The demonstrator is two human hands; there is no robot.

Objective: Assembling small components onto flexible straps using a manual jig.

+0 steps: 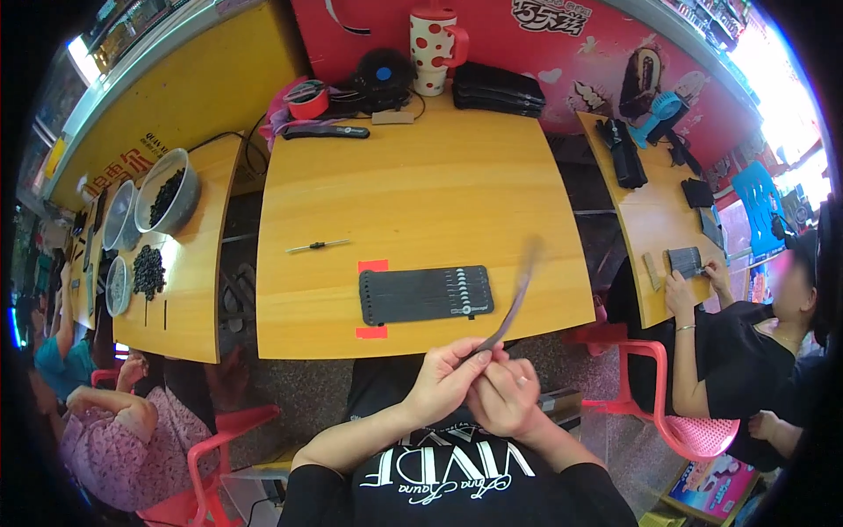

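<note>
A thin, dark, flexible strip (513,318) rises from between my hands over the table's near edge, its far end blurred by motion. My left hand (443,383) pinches it near its lower end. Close beside, my right hand (507,393) is closed with its fingers bent around the strip's bottom end, which they hide. Just ahead lies a flat black rectangular panel (408,295) with round holes along its left end and a row of pale marks near its right. Red tape (373,265) shows at the panel's far edge, with another red piece (371,333) on the near side.
A slim double-ended tool (318,247) lies left on the wooden table (421,193). Along its back stand a spotted tumbler (432,53), black pouches (499,88) and a red tape roll (307,104). Bowls of black pieces (167,195) occupy the left table; a co-worker (746,351) sits right.
</note>
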